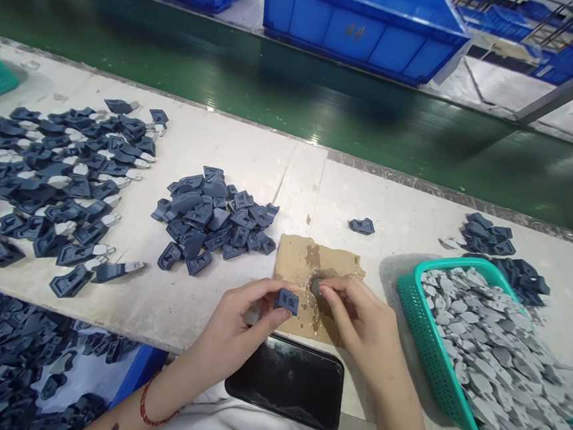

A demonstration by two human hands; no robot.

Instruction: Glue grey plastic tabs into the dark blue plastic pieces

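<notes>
My left hand (242, 321) pinches a small dark blue plastic part (287, 301) between thumb and fingertips, just over the near edge of a brown cardboard piece (293, 259). My right hand (364, 325) is closed in a pinch at a small dark round object (316, 284) on the cardboard. Whether the fingertips grip that object or something smaller is hidden. Wet, shiny spots surround it. Beyond the left hand lies a heap of dark blue parts (211, 215). A black phone (292, 383) lies below both hands.
Blue parts with light grey pieces attached (58, 182) spread across the left of the table. At right, a green basket (411, 309) holds many grey pieces (494, 367). A blue bin (134, 376) sits lower left. Large blue crates (343, 26) stand beyond a green strip (258, 85).
</notes>
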